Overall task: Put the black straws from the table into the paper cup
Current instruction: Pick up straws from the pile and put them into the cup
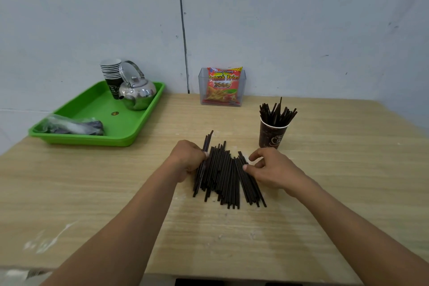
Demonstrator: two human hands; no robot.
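A pile of black straws [226, 175] lies flat on the wooden table [336, 193], fanned out in the middle. My left hand [188, 160] grips a few straws at the pile's left edge, lifting their far ends slightly. My right hand [269, 168] rests at the pile's right edge, thumb touching the outer straws, fingers partly spread. A dark brown paper cup [271, 134] stands upright just beyond my right hand, with several black straws [277, 112] sticking out of it.
A green tray [92, 109] at the back left holds a steel kettle [137, 93], a stack of paper cups [111, 74] and a plastic bag [72, 125]. A clear holder with a red snack packet [222, 86] stands against the wall.
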